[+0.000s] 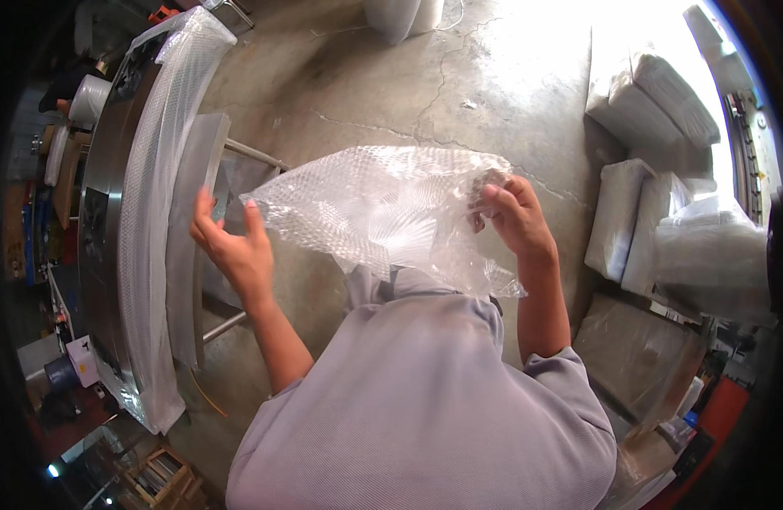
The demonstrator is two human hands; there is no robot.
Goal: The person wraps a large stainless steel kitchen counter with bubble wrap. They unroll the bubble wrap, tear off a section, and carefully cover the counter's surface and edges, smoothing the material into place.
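A clear sheet of bubble wrap (pixel 349 191) hangs crumpled in front of my body, its lower edge near my waist. My right hand (pixel 519 217) pinches it near its right end, thumb and fingers closed on the plastic. At the other end my left hand (pixel 238 251) has its fingers spread, with the thumb tip close to the sheet's left corner. Whether that thumb touches the plastic I cannot tell. Nothing shows between the left fingers.
A long metal table (pixel 107 246) edged with bubble wrap (pixel 158 170) stands on my left, with tubular legs below. Several plastic-wrapped blocks (pixel 655 93) line the right side. A white roll (pixel 400 17) stands ahead on the cracked concrete floor (pixel 357 76). A wooden crate (pixel 166 476) sits at lower left.
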